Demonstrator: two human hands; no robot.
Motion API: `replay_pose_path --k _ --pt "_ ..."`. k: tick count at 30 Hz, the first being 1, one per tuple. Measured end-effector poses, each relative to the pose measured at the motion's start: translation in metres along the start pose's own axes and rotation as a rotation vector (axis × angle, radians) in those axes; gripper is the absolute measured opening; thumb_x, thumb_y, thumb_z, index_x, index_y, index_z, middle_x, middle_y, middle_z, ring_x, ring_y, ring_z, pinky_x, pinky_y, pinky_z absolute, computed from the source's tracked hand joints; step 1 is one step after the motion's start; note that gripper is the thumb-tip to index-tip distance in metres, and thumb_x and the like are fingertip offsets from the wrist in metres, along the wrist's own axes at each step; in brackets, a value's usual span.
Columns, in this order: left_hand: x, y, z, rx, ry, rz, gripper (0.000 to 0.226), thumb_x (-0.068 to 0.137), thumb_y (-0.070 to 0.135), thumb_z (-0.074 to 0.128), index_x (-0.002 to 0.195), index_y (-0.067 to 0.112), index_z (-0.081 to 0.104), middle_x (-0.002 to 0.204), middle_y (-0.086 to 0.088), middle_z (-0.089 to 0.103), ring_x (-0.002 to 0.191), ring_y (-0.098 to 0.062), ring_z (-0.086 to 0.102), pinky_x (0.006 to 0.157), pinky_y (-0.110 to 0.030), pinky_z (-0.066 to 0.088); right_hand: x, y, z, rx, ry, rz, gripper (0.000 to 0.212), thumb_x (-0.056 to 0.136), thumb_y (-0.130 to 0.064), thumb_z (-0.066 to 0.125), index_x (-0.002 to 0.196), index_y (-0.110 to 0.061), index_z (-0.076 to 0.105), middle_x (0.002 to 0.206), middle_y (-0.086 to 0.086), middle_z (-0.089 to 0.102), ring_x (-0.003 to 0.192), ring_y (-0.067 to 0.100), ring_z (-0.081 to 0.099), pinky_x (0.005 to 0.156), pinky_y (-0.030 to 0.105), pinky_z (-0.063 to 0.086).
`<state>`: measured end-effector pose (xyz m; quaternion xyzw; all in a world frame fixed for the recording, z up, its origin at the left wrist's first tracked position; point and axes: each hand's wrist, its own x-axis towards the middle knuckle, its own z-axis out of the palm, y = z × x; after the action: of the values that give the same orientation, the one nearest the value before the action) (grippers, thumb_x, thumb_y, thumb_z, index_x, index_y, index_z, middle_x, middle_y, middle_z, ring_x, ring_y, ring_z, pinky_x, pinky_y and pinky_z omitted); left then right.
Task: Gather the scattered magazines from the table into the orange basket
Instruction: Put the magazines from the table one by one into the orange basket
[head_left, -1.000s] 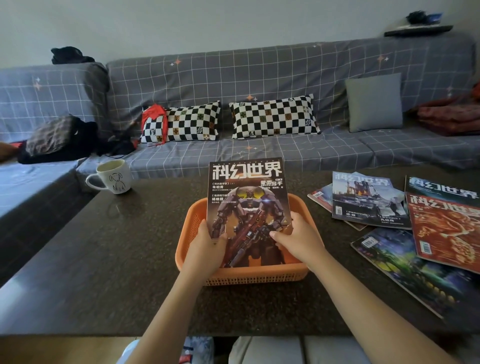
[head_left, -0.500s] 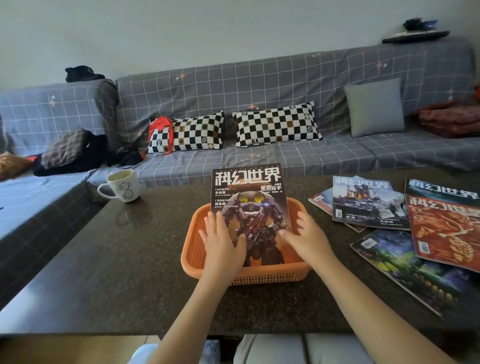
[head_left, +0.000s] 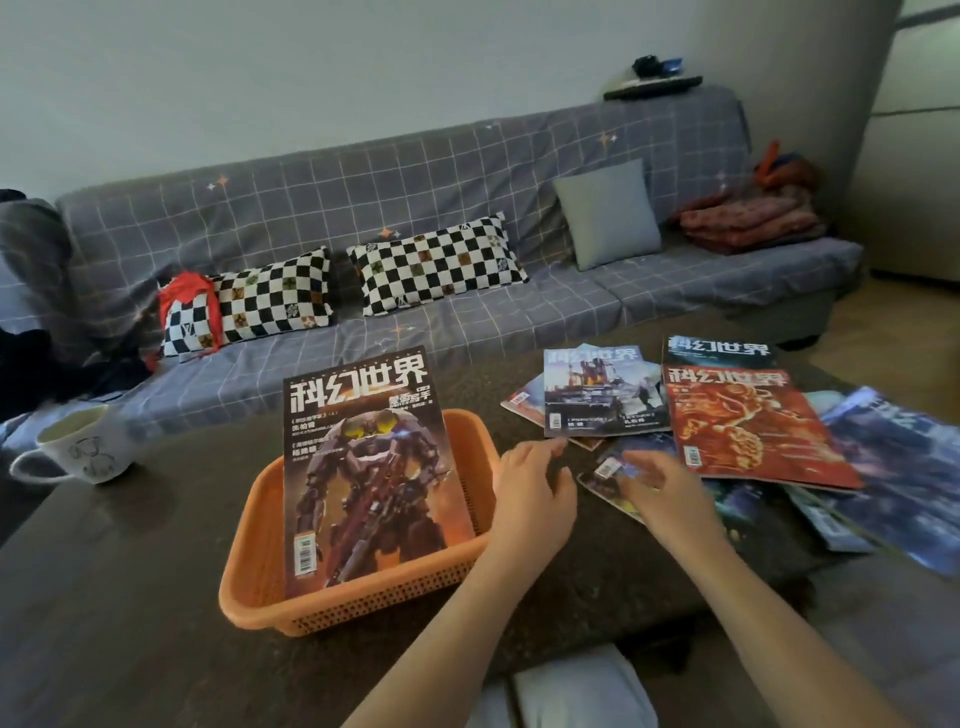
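White mug (head_left: 78, 451) sat far left on the dark speckled tabletop (head_left: 130, 597). Orange basket (head_left: 265, 566), perforated plastic, held the robot-cover magazine (head_left: 363, 467): glossy, rectangular, long axis running away from me, title end propped over the far rim. My left hand (head_left: 530, 499) hovered just right of the basket, fingers loosely curled, holding nothing. My right hand (head_left: 660, 493) lay on a dark magazine (head_left: 613, 475), fingers relaxed. Red magazine (head_left: 748, 421) overlapped others beyond.

Orange perforated plastic basket (head_left: 260, 582) looks matt, the robot-cover paper magazine (head_left: 363, 467) inside is glossy. Dark speckled stone-look table (head_left: 130, 597) has a smooth sheen; white ceramic mug (head_left: 78, 452) glazed, grey checked sofa (head_left: 363, 208) cloth.
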<state>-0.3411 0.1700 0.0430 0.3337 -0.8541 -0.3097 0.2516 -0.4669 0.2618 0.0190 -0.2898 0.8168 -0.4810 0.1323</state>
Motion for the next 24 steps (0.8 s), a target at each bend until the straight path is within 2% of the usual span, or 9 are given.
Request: replay_pose_path --k 6,12,14,16,17,19,21,23,24 --pt "0.027 0.012 0.061 -0.071 -0.168 -0.075 0.038 0.093 0.02 0.055 0.13 0.024 0.055 0.132 0.005 0.052 0.123 -0.012 0.048 0.106 -0.037 0.04 0.015 0.053 -0.037 -0.011 0.102 0.133 0.031 0.085 -0.023 0.063 0.116 -0.018 0.061 0.114 0.003 0.062 0.104 0.019 0.057 0.077 0.028 0.039" --pt "0.058 0.027 0.114 -0.132 -0.294 -0.12 0.042 0.096 0.02 0.049 0.137 0.013 0.049 0.138 -0.004 0.05 0.123 -0.015 0.048 0.099 -0.026 0.039 0.036 0.087 -0.062 -0.144 0.238 0.148 0.026 0.084 -0.023 0.065 0.108 -0.014 0.063 0.104 0.006 0.064 0.094 0.023 0.057 0.076 0.032 0.043" --pt "0.066 0.033 0.129 -0.155 -0.322 -0.128 0.037 0.097 0.02 0.047 0.133 0.012 0.052 0.132 -0.002 0.055 0.11 -0.008 0.054 0.088 -0.017 0.041 0.045 0.096 -0.069 -0.233 0.342 0.113 0.025 0.082 -0.019 0.068 0.105 -0.009 0.065 0.103 0.009 0.065 0.098 0.029 0.057 0.085 0.038 0.044" --pt "0.073 0.036 0.145 -0.176 -0.336 -0.109 0.026 0.098 0.019 0.047 0.121 0.015 0.059 0.112 0.003 0.062 0.079 0.008 0.051 0.064 -0.001 0.036 0.053 0.107 -0.076 -0.303 0.398 0.109 0.027 0.08 -0.016 0.07 0.104 -0.005 0.066 0.106 0.013 0.064 0.102 0.032 0.055 0.094 0.042 0.039" --pt "0.076 0.036 0.153 -0.185 -0.338 -0.1 0.023 0.098 0.019 0.048 0.117 0.016 0.06 0.103 0.006 0.061 0.07 0.01 0.048 0.054 0.0 0.035 0.057 0.113 -0.079 -0.326 0.412 0.115 0.029 0.08 -0.016 0.07 0.106 -0.005 0.065 0.11 0.014 0.063 0.107 0.032 0.052 0.097 0.043 0.036" --pt "0.081 0.036 0.165 -0.177 -0.314 -0.094 0.021 0.096 0.019 0.051 0.112 0.014 0.063 0.097 0.006 0.062 0.068 0.006 0.048 0.051 -0.004 0.035 0.064 0.123 -0.085 -0.366 0.419 0.16 0.034 0.081 -0.021 0.068 0.112 -0.008 0.063 0.121 0.015 0.057 0.115 0.035 0.044 0.1 0.046 0.034" --pt "0.085 0.035 0.171 -0.169 -0.272 -0.114 0.022 0.095 0.021 0.054 0.111 0.011 0.065 0.096 0.006 0.062 0.078 -0.003 0.051 0.058 -0.012 0.034 0.069 0.131 -0.09 -0.437 0.402 0.235 0.04 0.083 -0.03 0.064 0.118 -0.012 0.059 0.13 0.013 0.051 0.119 0.039 0.037 0.098 0.049 0.035" --pt "0.089 0.037 0.174 -0.217 -0.26 -0.199 0.024 0.094 0.027 0.057 0.11 0.011 0.065 0.094 0.006 0.062 0.083 -0.008 0.054 0.065 -0.02 0.036 0.073 0.136 -0.092 -0.474 0.385 0.287 0.045 0.085 -0.036 0.061 0.123 -0.013 0.056 0.135 0.011 0.048 0.12 0.04 0.032 0.096 0.049 0.035" --pt "0.093 0.038 0.175 -0.25 -0.267 -0.245 0.022 0.093 0.031 0.059 0.103 0.013 0.067 0.088 0.006 0.063 0.08 -0.01 0.058 0.062 -0.022 0.037 0.074 0.137 -0.092 -0.477 0.385 0.299 0.046 0.085 -0.037 0.06 0.125 -0.013 0.055 0.136 0.01 0.047 0.121 0.039 0.031 0.094 0.049 0.036"
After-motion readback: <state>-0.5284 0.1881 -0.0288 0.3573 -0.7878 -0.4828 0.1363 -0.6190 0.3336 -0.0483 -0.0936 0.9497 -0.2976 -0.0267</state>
